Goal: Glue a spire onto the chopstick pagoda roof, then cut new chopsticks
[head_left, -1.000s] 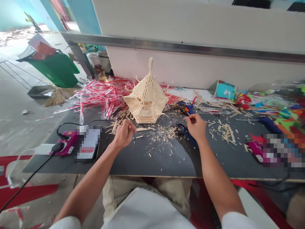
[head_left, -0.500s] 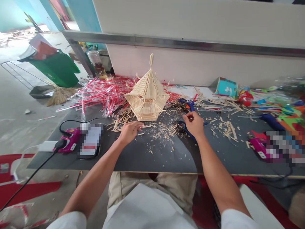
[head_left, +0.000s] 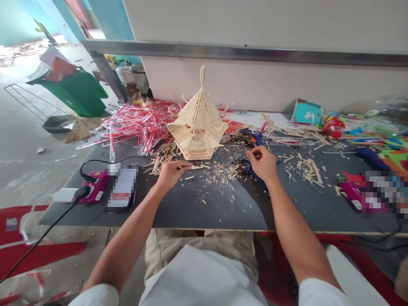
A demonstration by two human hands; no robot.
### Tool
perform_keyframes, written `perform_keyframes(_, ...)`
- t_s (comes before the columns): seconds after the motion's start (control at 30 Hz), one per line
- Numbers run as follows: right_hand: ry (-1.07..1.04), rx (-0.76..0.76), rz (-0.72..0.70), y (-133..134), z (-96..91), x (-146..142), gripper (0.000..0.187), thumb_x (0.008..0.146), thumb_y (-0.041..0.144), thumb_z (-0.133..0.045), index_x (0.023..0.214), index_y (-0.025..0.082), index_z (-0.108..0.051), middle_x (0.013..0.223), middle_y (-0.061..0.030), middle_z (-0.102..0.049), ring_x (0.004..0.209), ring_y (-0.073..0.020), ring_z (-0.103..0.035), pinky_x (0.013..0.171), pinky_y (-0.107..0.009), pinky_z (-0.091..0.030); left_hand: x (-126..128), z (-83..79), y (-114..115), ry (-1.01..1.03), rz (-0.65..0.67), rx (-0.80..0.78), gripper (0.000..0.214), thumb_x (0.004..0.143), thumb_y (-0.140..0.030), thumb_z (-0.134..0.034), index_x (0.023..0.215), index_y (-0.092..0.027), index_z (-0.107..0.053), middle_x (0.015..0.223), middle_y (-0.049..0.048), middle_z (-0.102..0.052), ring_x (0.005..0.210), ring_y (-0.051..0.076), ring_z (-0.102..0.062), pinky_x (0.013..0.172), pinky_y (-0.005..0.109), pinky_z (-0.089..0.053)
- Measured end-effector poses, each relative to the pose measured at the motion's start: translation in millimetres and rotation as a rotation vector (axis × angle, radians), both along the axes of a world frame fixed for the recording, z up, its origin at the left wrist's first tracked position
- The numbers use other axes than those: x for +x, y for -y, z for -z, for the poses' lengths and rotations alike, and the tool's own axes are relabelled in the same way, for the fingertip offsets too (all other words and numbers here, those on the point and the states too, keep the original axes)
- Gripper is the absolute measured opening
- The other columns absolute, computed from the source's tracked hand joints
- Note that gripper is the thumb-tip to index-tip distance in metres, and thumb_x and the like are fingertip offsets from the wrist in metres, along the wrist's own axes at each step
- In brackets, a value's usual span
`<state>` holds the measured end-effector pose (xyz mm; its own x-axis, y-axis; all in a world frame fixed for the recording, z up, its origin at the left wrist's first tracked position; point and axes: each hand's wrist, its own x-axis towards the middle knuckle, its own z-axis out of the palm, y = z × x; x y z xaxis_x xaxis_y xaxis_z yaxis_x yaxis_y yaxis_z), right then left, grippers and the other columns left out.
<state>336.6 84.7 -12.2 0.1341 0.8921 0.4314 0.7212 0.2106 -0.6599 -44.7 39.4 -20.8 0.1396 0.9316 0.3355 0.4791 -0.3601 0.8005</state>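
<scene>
On my feed the table (head_left: 223, 212) fills the view, with a stick pagoda (head_left: 197, 127) standing on it. Red straws (head_left: 137, 123) lie heaped behind the pagoda, and shavings (head_left: 216, 178) are scattered in front of it. In front of the pagoda, my left hand (head_left: 170, 175) lies half open at a loose stick (head_left: 191, 167). To the pagoda's right, my right hand (head_left: 263, 163) is curled shut just above a blue tool (head_left: 255, 178).

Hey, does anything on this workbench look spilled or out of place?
Yes. Pale wood shavings and cut sticks litter the dark work table before the wooden-stick pagoda model, and a tangled heap of red plastic-wrapped sticks sprawls behind it, looking spilled. A teal printed carton leans askew at the back.
</scene>
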Motion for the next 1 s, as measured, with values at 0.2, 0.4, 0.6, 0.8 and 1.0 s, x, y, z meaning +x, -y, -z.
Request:
perform_keyframes(0.2,-0.011,-0.005,-0.001,-1.2,2.6,1.7,0.028,0.088,0.048,-0.068,0.084,0.021,-0.061,0.073,-0.0014,-0.067,0.062,-0.0165,-0.060,0.068,-0.031,-0.046,3.1,-3.1,1.3,-0.045,-0.017,0.011,0.012,0.090,-0.034,-0.076,0.087,-0.025,-0.083,0.082,-0.0021,-0.081,0.066,0.014,-0.073,0.068,0.023,-0.059)
perform_keyframes(0.4,-0.013,-0.007,-0.015,-3.0,5.3,2.2,0.031,0.089,0.051,-0.066,0.083,0.021,-0.061,0.074,-0.0021,-0.067,0.062,-0.0161,-0.058,0.068,-0.031,-0.046,-2.1,7.4,-4.8,-0.011,-0.022,0.029,0.038,0.093,-0.013,-0.047,0.117,-0.019,-0.076,0.104,0.0032,-0.081,0.083,0.015,-0.079,0.070,0.023,-0.063)
perform_keyframes(0.6,-0.011,-0.005,-0.023,-3.2,7.3,1.7,0.032,0.088,0.052,-0.067,0.084,0.021,-0.062,0.072,-0.0023,-0.067,0.061,-0.0169,-0.059,0.067,-0.031,-0.046,-2.7,6.6,-4.2,-0.033,-0.043,0.038,0.029,0.098,-0.024,-0.054,0.120,-0.022,-0.074,0.106,0.0025,-0.081,0.096,0.018,-0.079,0.079,0.027,-0.063)
perform_keyframes(0.8,-0.025,0.030,-0.073,2.7,-0.5,-7.4,0.032,0.092,0.052,-0.065,0.085,0.021,-0.062,0.071,-0.0024,-0.067,0.060,-0.0167,-0.059,0.064,-0.031,-0.045,-1.5,1.2,-0.2,-0.140,-0.036,0.060,0.020,0.097,-0.042,-0.068,0.096,-0.026,-0.080,0.088,-0.0006,-0.081,0.076,0.018,-0.076,0.073,0.027,-0.057)
perform_keyframes(1.0,0.025,0.081,-0.338,29.5,-19.5,-51.0,0.023,0.101,0.043,-0.056,0.095,0.022,-0.063,0.085,-0.0044,-0.070,0.075,-0.0178,-0.065,0.074,-0.032,-0.052,3.5,-16.4,5.8,-0.170,0.001,0.166,0.023,0.104,-0.028,-0.055,0.106,-0.025,-0.078,0.109,0.0048,-0.078,0.102,0.021,-0.073,0.092,0.034,-0.055)
